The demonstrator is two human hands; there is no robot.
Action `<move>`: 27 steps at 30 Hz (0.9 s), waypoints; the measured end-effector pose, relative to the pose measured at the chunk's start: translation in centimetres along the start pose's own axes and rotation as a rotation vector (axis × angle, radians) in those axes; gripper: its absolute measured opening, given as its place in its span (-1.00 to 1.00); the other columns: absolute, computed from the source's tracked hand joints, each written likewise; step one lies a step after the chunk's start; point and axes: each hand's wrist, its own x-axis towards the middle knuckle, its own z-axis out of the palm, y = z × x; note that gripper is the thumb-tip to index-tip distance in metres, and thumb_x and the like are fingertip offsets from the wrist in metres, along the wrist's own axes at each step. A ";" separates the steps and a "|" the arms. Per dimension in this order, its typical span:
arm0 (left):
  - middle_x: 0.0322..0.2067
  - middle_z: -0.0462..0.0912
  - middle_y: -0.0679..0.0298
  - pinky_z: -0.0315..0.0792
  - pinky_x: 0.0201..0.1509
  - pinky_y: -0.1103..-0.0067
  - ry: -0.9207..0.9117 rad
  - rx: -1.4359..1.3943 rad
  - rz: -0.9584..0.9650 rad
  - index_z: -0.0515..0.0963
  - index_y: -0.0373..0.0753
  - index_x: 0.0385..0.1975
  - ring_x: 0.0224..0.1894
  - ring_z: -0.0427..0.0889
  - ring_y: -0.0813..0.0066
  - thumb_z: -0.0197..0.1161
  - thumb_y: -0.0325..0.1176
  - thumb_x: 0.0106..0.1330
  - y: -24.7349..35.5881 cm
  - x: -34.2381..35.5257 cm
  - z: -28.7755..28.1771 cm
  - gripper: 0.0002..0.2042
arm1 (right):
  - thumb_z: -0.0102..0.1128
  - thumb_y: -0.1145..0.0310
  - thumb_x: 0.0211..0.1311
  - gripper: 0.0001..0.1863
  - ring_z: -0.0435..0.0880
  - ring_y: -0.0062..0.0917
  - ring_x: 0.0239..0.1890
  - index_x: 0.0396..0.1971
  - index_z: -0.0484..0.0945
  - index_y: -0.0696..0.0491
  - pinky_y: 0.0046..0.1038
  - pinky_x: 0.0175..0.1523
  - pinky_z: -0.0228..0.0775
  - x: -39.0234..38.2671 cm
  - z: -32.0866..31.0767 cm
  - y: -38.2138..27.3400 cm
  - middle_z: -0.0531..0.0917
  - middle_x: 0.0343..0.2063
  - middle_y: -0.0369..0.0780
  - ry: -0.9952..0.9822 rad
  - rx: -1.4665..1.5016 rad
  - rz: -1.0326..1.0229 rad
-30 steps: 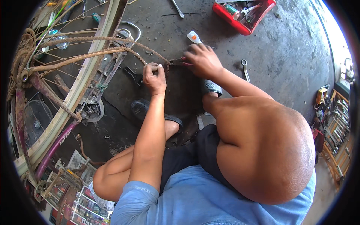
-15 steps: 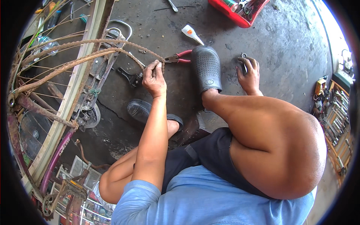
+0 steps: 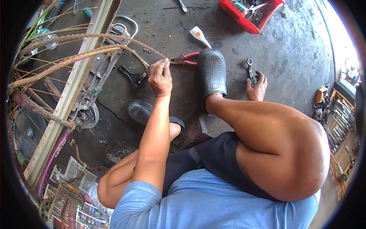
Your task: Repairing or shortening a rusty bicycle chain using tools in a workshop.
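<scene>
Pinching the rusty bicycle chain [image 3: 95,47] is what I see the left hand [image 3: 160,78] doing, fingers closed on the loose end right where it meets the nose of the red-handled pliers [image 3: 185,59]. The chain runs long-axis left to right, sagging in two strands from the rusty wheel [image 3: 42,72] at the left toward the hand, its free end pointing right. My read: it's floppy along its length, stiff sideways, gritty not slippery, moderately heavy, so grip a link by its side plates near the end. The right hand [image 3: 257,86] lies on the concrete floor [image 3: 289,49], fingers spread, fingertips touching the wrench [image 3: 249,70] (not gripping it, as far as I can tell). The wrench lies near-vertical in view, just beside the grey clog [image 3: 211,72]. A red tray [image 3: 249,13] sits well apart.
</scene>
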 end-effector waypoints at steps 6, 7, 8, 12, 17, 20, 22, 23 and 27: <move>-0.27 0.75 0.21 0.61 -0.11 0.41 -0.019 0.000 0.029 0.66 -0.23 -0.29 -0.22 0.73 0.23 0.43 -0.54 0.21 -0.3 0.1 -0.6 -0.88 | 0.40 0.34 0.05 -0.41 0.49 -0.12 0.06 0.14 0.46 0.05 -0.11 0.22 0.32 -1.0 0.3 1.4 0.55 -0.05 -0.07 -0.002 -0.042 -0.014; -0.28 0.75 0.21 0.61 -0.11 0.41 -0.025 -0.004 0.039 0.66 -0.23 -0.30 -0.22 0.73 0.23 0.44 -0.55 0.21 -0.3 0.1 -0.6 -0.88 | 0.40 0.34 0.05 -0.41 0.49 -0.12 0.06 0.14 0.46 0.05 -0.11 0.22 0.32 -1.2 0.3 1.6 0.55 -0.05 -0.07 -0.001 -0.042 -0.011; -0.28 0.75 0.21 0.61 -0.11 0.42 -0.030 -0.007 0.048 0.66 -0.23 -0.30 -0.22 0.73 0.24 0.44 -0.55 0.21 -0.4 0.2 -0.6 -0.88 | 0.40 0.33 0.05 -0.43 0.49 -0.12 0.06 0.12 0.47 0.05 -0.11 0.21 0.32 -1.2 0.3 1.6 0.55 -0.06 -0.08 -0.001 -0.058 -0.028; -0.29 0.75 0.21 0.61 -0.11 0.42 -0.043 -0.016 0.056 0.66 -0.23 -0.29 -0.23 0.72 0.24 0.44 -0.55 0.21 -0.5 0.1 -0.8 -0.87 | 0.37 0.33 0.13 -0.50 0.52 -0.11 0.03 0.08 0.47 0.09 -0.13 0.19 0.35 -1.1 0.4 1.6 0.56 -0.10 -0.06 -0.012 -0.087 -0.033; -0.28 0.75 0.22 0.59 -0.07 0.40 -0.070 0.009 0.093 0.68 -0.25 -0.25 -0.22 0.72 0.23 0.42 -0.53 0.24 -0.3 0.4 -0.4 -0.87 | 0.27 0.37 0.21 -0.64 0.54 -0.03 -0.06 -0.01 0.47 0.11 -0.10 0.08 0.40 -0.3 0.2 2.8 0.56 -0.15 -0.01 -0.071 -0.099 -0.156; -0.25 0.77 0.23 0.61 -0.07 0.43 -0.068 0.013 0.003 0.69 -0.25 -0.20 -0.18 0.74 0.27 0.41 -0.49 0.27 0.4 0.1 0.1 -0.86 | 0.22 0.38 0.29 -0.72 0.55 0.01 -0.10 -0.05 0.48 0.12 -0.09 0.02 0.43 -0.1 -0.3 2.6 0.55 -0.16 0.01 -0.070 -0.079 -0.175; -0.24 0.76 0.23 0.60 -0.06 0.42 -0.069 0.029 0.022 0.69 -0.25 -0.20 -0.17 0.73 0.27 0.41 -0.48 0.27 -0.2 -0.1 -0.2 -0.87 | 0.17 0.40 0.37 -0.76 0.57 0.03 -0.11 -0.02 0.50 0.10 -0.07 -0.03 0.45 0.0 -1.2 1.5 0.54 -0.16 0.01 -0.180 -0.126 -0.012; -0.24 0.76 0.23 0.60 -0.06 0.41 -0.079 0.038 0.042 0.69 -0.25 -0.20 -0.17 0.73 0.27 0.41 -0.48 0.27 -0.4 -0.3 -0.1 -0.87 | 0.17 0.40 0.37 -0.76 0.57 0.03 -0.11 -0.02 0.50 0.10 -0.07 -0.03 0.45 0.5 -2.0 1.3 0.54 -0.16 0.01 -0.178 -0.130 -0.027; -0.28 0.73 0.24 0.59 -0.07 0.40 -0.052 0.008 -0.022 0.73 -0.19 -0.24 -0.18 0.70 0.27 0.45 -0.45 0.23 -0.9 -1.0 0.0 -0.88 | 0.29 0.35 0.32 -0.77 0.61 0.00 -0.23 -0.12 0.64 0.15 -0.15 -0.11 0.46 4.7 -6.5 -2.1 0.60 -0.29 0.00 -0.258 0.034 -0.250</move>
